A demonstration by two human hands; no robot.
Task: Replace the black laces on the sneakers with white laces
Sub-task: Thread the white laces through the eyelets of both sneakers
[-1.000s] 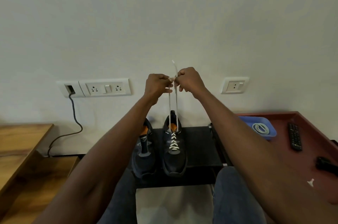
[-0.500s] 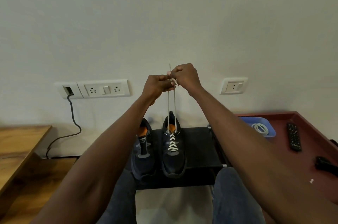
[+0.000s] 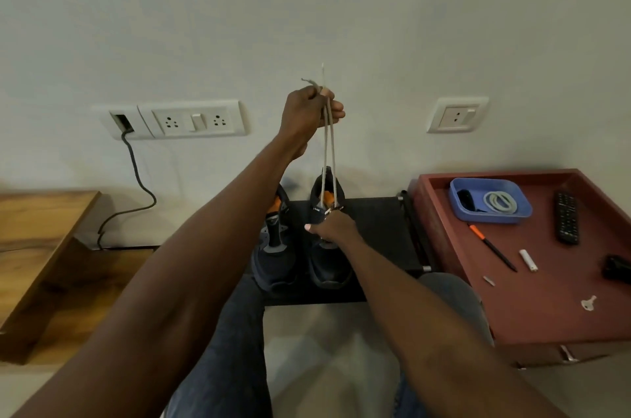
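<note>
Sneakers sit side by side at frame centre on a black stand (image 3: 375,240). Right hand (image 3: 333,229) grips the right sneaker (image 3: 327,267) at its tongue. Above, left hand (image 3: 309,112) pinches both white lace (image 3: 328,158) ends, pulled taut.

**Room condition: wall, floor and furniture**

I note a plain pale wall (image 3: 341,8) across the far side, evenly lit. Left on it, a switch-and-socket plate (image 3: 196,119) with a dark cable (image 3: 136,178) dropping toward the floor; right, a single socket (image 3: 457,114). A wooden table (image 3: 37,233) stands at the left. A black bench (image 3: 375,229) sits against the wall. A red-brown table (image 3: 546,315) stands right. The near floor (image 3: 324,342) is pale.
</note>
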